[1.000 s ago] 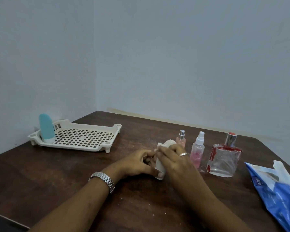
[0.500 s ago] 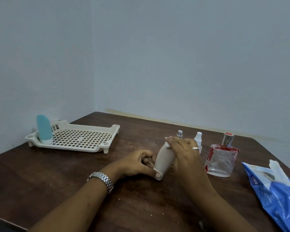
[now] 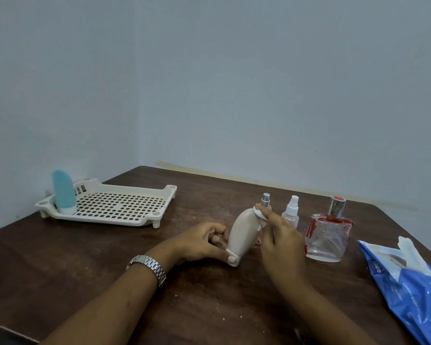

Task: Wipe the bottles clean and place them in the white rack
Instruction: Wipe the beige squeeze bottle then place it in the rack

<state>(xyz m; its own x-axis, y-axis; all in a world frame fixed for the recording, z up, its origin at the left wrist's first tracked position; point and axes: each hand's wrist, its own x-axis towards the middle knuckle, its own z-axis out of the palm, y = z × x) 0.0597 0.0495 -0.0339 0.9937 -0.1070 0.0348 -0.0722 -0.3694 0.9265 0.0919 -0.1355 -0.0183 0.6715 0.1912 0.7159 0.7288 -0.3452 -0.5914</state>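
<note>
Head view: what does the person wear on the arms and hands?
No sleeves or gloves show on either arm; both are bare to the frame's edge. At the wrist of the left hand sits a silver metal watch with a link bracelet. On the right hand I can make out no ring or band.

Beige teardrop plastic bottle [image 3: 239, 235] leans cap-down on the tabletop [image 3: 85, 270]; teal plastic bottle [image 3: 63, 191] stands in the white perforated rack [image 3: 120, 205]'s left corner; silver-capped sprayer [image 3: 266, 199], clear spray bottle [image 3: 291, 212] and square glass perfume bottle [image 3: 327, 235] stand rightward
</note>
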